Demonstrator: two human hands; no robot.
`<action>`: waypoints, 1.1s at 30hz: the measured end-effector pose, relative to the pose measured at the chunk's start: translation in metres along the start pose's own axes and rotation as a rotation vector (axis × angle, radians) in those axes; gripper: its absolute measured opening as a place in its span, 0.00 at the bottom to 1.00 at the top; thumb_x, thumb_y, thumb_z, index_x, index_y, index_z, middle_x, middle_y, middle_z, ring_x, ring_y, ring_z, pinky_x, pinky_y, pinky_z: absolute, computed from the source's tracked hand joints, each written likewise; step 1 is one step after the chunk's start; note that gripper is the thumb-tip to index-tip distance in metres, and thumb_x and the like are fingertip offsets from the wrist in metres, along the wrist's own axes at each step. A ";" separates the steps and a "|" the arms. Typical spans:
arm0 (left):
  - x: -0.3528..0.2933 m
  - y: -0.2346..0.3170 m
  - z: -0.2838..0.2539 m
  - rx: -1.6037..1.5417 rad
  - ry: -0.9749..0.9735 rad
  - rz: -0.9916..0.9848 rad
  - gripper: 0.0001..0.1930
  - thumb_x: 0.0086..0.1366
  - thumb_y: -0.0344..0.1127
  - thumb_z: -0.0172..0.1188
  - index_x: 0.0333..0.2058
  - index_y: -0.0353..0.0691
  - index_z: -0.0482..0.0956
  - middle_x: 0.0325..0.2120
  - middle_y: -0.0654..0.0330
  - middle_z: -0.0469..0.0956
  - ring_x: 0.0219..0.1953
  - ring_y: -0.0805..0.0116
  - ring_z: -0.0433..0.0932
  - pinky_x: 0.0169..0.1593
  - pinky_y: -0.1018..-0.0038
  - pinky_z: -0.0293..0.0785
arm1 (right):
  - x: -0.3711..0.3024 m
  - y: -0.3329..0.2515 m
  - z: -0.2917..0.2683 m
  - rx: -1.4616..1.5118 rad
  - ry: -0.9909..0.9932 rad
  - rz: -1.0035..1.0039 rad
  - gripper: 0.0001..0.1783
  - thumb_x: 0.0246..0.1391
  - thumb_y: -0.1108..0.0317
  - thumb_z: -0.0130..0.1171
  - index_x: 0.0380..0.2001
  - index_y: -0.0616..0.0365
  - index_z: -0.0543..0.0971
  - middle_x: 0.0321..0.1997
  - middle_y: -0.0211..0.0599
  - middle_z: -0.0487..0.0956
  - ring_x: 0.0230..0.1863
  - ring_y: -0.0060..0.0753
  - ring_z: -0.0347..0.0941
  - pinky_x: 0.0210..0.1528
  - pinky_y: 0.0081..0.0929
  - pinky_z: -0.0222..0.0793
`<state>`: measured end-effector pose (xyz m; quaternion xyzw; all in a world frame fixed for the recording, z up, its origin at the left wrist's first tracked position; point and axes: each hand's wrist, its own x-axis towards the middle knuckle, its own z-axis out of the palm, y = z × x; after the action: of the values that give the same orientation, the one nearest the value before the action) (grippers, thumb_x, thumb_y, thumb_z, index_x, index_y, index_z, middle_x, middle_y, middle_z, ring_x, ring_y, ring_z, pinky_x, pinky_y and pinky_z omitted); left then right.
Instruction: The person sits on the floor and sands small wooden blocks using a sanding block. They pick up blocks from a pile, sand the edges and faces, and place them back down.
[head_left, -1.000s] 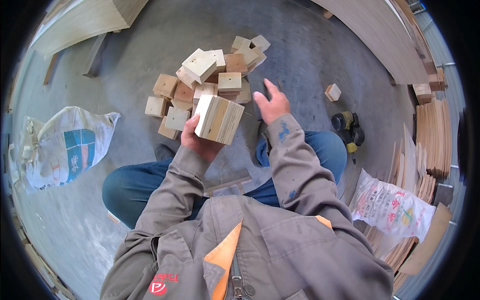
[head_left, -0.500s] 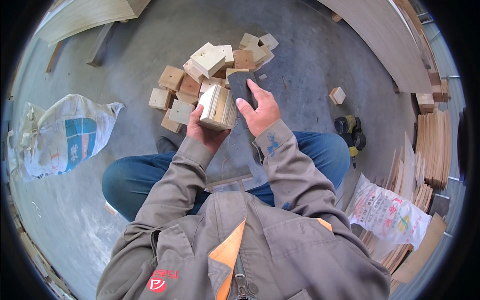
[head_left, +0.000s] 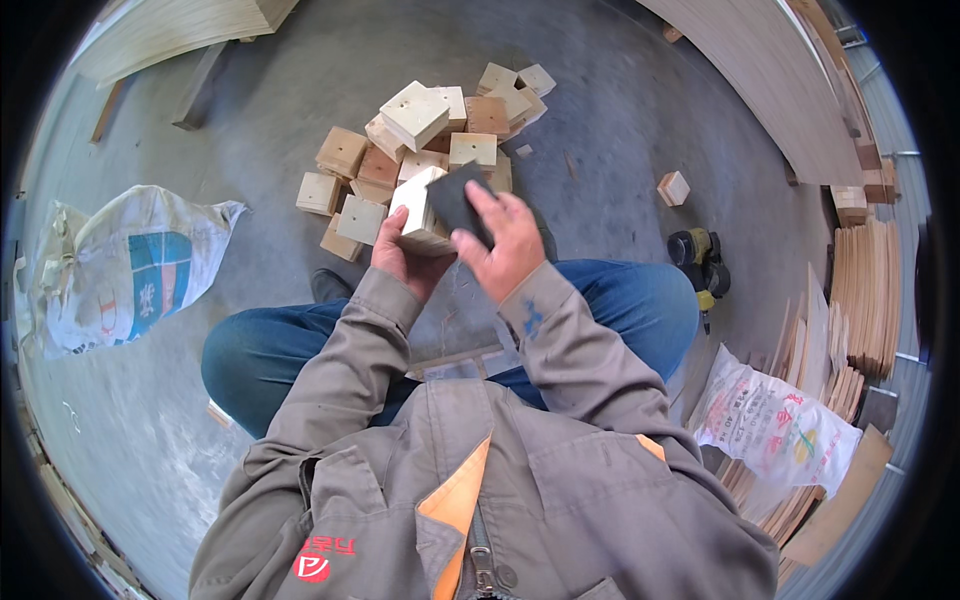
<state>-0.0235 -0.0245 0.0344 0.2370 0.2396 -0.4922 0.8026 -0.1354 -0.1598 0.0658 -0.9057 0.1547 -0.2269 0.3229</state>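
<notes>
My left hand (head_left: pixel 402 262) is closed around the lower left of a pale plywood block (head_left: pixel 413 197), holding it tilted above the floor. In my right hand (head_left: pixel 512 248) is a flat, dark rectangular sanding block (head_left: pixel 457 203), gripped between thumb and fingers. It lies against the right side of the plywood block and hides part of that side. Just beyond both hands is a heap of similar wooden blocks (head_left: pixel 415 115), pale and reddish-brown, several with a small hole in one face.
A yellow-and-black power tool (head_left: pixel 700 262) rests right of my knee, near a lone block (head_left: pixel 674 188). White woven sacks lie at left (head_left: pixel 130 265) and lower right (head_left: pixel 778 420). Stacked wood strips (head_left: pixel 865 300) line the right side. Large panels (head_left: pixel 760 85) stand at upper right.
My right hand has moved left and slightly down, turning the sanding block so it lies across the plywood block's right side. My left hand keeps its hold, with the plywood block slightly turned.
</notes>
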 end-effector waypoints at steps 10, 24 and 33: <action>-0.014 0.000 0.019 0.206 -0.245 -0.029 0.36 0.66 0.57 0.57 0.68 0.46 0.64 0.61 0.55 0.74 0.58 0.53 0.78 0.56 0.54 0.82 | 0.023 0.077 -0.033 0.431 0.145 0.626 0.34 0.62 0.60 0.64 0.67 0.63 0.70 0.57 0.49 0.81 0.56 0.37 0.78 0.58 0.31 0.72; -0.004 -0.004 -0.001 0.238 0.029 -0.129 0.35 0.65 0.52 0.61 0.67 0.45 0.65 0.59 0.54 0.75 0.57 0.52 0.76 0.63 0.52 0.68 | 0.016 0.017 -0.019 1.350 0.257 0.839 0.27 0.69 0.67 0.55 0.67 0.64 0.67 0.60 0.42 0.77 0.56 0.34 0.77 0.59 0.33 0.75; 0.009 -0.010 -0.018 0.328 -0.156 -0.012 0.33 0.67 0.45 0.63 0.68 0.50 0.64 0.60 0.59 0.74 0.57 0.59 0.76 0.51 0.59 0.79 | 0.020 0.015 -0.031 1.362 0.263 0.850 0.26 0.70 0.65 0.54 0.66 0.66 0.68 0.58 0.43 0.79 0.56 0.36 0.78 0.59 0.36 0.75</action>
<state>-0.0314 -0.0231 0.0133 0.3247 0.0945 -0.5462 0.7664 -0.1365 -0.1956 0.0830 -0.3406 0.3499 -0.2339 0.8407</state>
